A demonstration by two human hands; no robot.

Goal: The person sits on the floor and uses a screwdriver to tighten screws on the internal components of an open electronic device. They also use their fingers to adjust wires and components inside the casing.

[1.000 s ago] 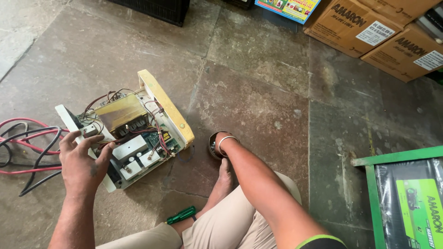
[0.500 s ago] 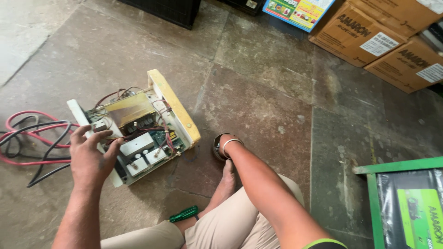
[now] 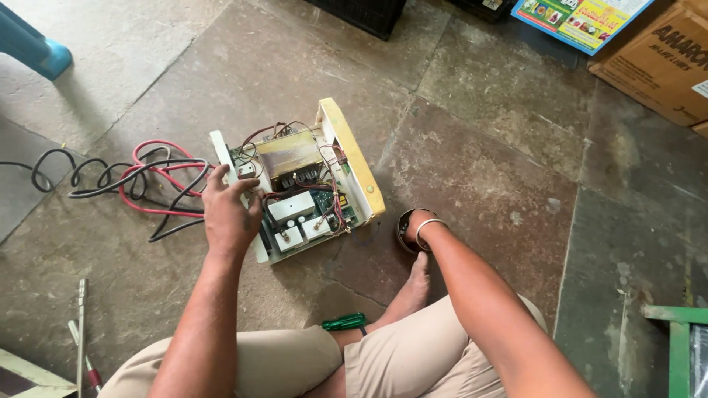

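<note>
I am resting my left hand [image 3: 230, 214], fingers spread, on the opened electrical unit [image 3: 299, 184] at frame centre-left. It is looking heavy, with fragile wiring; I judge the cream casing edges safest to hold. My right hand [image 3: 414, 225] is cupping a small round tin [image 3: 404, 230], its fingers hidden.

Khaki shorts [image 3: 383, 361], bare arms, metal bangle [image 3: 428, 225] on rt wrist.

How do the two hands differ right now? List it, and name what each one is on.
The left hand lies spread, back up, on the opened electronic unit, fingers at its left edge; the right hand reaches into a small round dark container on the floor beside the unit. The left hand shows fully; the right hand is mostly hidden behind its wrist. The right wrist wears a bangle; the left is bare. Both arms stretch forward from the seated person.
</note>
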